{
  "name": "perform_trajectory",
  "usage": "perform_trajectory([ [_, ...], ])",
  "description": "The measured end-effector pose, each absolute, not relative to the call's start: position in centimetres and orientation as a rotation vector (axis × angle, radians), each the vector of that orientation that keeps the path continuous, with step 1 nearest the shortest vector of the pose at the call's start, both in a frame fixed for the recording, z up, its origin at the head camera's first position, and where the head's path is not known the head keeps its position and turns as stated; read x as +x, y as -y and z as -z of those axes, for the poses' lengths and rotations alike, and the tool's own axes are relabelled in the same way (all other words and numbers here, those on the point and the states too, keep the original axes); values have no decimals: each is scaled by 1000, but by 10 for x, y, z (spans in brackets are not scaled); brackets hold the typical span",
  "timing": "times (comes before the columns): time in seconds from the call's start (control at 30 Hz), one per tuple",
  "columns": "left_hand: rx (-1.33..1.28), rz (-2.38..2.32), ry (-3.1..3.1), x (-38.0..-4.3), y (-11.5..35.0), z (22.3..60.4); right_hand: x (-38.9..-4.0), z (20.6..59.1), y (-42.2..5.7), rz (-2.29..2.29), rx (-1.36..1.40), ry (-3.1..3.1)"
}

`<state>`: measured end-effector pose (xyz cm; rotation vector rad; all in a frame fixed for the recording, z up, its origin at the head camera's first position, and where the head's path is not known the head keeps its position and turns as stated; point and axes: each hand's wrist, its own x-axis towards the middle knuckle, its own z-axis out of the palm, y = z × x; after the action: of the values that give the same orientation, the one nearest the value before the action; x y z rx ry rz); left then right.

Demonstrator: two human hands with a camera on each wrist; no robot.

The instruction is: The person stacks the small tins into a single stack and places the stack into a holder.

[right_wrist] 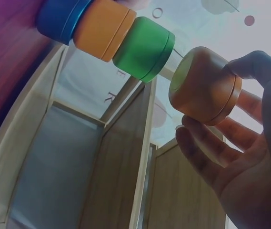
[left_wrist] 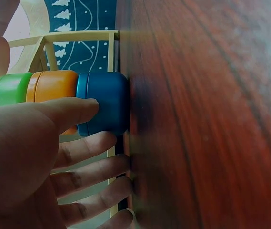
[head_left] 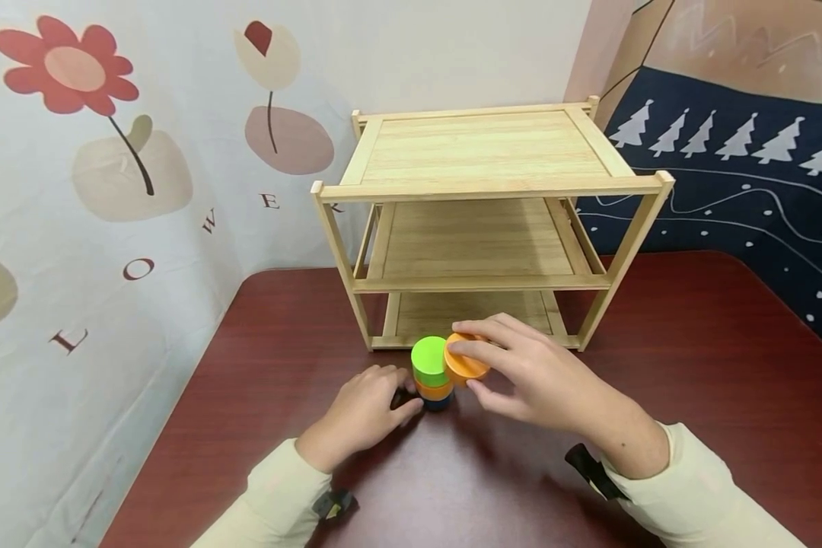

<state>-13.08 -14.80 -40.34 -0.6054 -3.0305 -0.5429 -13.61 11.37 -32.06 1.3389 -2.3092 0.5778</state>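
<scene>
Three round lidded jars stand stacked on the table: a blue jar (left_wrist: 106, 102) at the bottom, an orange jar (left_wrist: 56, 86) in the middle and a green jar (head_left: 429, 359) on top. My left hand (head_left: 363, 411) is low beside the stack. Its thumb (left_wrist: 80, 110) lies over the blue jar's side in the left wrist view, with the index fingertip at the jar's edge and the other fingers spread near the tabletop. My right hand (head_left: 530, 373) holds a second orange jar (right_wrist: 204, 86) between thumb and fingers, tilted, close beside the green one and raised off the table.
A three-tier wooden rack (head_left: 493, 186) stands right behind the stack, its front legs on the dark red table (head_left: 281, 320). Flower-printed cloth (head_left: 199, 152) hangs at the left and back. A navy cloth with white trees (head_left: 740, 183) hangs at the right.
</scene>
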Motion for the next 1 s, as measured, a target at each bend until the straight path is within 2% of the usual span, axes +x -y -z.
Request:
perform_trajectory([
  [1.0,-605,532,3030,-130,148,403,-142,310,-106,-603,1352,2241],
])
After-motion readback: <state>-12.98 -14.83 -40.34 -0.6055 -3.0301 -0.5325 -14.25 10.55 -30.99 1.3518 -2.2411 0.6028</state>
